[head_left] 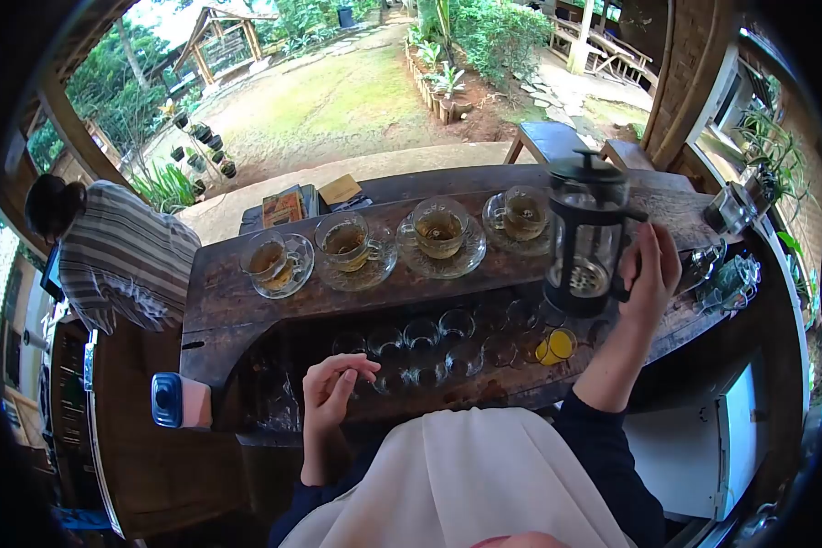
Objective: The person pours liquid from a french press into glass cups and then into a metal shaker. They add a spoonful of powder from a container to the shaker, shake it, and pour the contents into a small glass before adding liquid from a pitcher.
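My right hand (650, 269) is closed on the handle of a French press (586, 242), a glass jug with a dark frame and lid. The press is held upright above the counter's right part, its plunger filter low inside. Left of it, several glass cups stand in a row on clear glass saucers, holding amber liquid: a leftmost cup (265, 259), a second cup (345, 241), a third cup (438, 226) and a rightmost cup (524, 214). My left hand (336, 382) hovers before the lower shelf, fingers loosely bent and holding nothing.
Upside-down or upright glasses (457, 324) crowd the dark lower shelf, with a yellow item (554, 347) among them. A blue-lidded container (181, 400) is at the left. Books (285, 208) lie behind the wooden counter (224, 306). Another person (123, 247) in stripes stands left.
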A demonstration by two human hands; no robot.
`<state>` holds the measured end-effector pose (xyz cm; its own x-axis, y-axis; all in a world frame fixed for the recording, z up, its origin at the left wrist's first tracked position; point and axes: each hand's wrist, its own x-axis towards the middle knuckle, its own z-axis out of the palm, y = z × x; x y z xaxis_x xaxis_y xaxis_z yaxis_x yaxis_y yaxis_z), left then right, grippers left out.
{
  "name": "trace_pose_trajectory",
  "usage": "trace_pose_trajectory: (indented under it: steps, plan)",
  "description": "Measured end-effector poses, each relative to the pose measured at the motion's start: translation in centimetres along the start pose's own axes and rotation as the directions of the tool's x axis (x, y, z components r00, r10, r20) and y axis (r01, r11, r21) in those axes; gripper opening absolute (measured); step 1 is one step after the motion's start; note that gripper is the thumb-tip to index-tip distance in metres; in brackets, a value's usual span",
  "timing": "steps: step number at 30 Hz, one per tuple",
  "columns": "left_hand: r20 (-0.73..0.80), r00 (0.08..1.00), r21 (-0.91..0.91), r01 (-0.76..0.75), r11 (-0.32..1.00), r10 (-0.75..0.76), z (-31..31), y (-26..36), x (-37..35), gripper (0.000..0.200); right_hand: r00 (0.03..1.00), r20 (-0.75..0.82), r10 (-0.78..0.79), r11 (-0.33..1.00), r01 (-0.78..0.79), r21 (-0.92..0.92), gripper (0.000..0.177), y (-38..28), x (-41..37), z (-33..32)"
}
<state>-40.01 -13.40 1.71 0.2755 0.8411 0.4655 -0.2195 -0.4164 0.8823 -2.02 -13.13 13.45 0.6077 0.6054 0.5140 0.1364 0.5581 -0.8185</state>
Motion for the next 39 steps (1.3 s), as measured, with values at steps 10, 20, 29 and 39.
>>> trace_pose_trajectory:
  steps: [10, 20, 29, 39]
  plan:
    - [-0.015, 1.0, 0.046, 0.015, 0.999, -0.014, 4.6, -0.2, 1.5, 0.02, 0.994, -0.105, 0.035, 0.935, -0.069, -0.348, 0.016, 0.7, 3.7, -7.8]
    - [-0.013, 1.0, 0.051, 0.025, 0.998, -0.024, 9.1, -0.5, 3.4, 0.021, 0.949, 0.286, 0.136, 0.785, 0.072, -0.615, 0.021, 0.9, 12.0, -11.6]
    - [-0.017, 0.997, 0.114, 0.074, 0.991, -0.073, 11.1, 0.1, 4.2, 0.021, 0.831, 0.513, 0.215, 0.69, 0.243, -0.682, 0.029, 0.9, 16.5, -9.7]
    - [-0.06, 0.996, 0.163, 0.072, 0.984, -0.063, 11.0, 0.4, 4.0, 0.021, 0.674, 0.66, 0.332, 0.474, 0.485, -0.735, 0.034, 0.2, 18.8, -6.6]
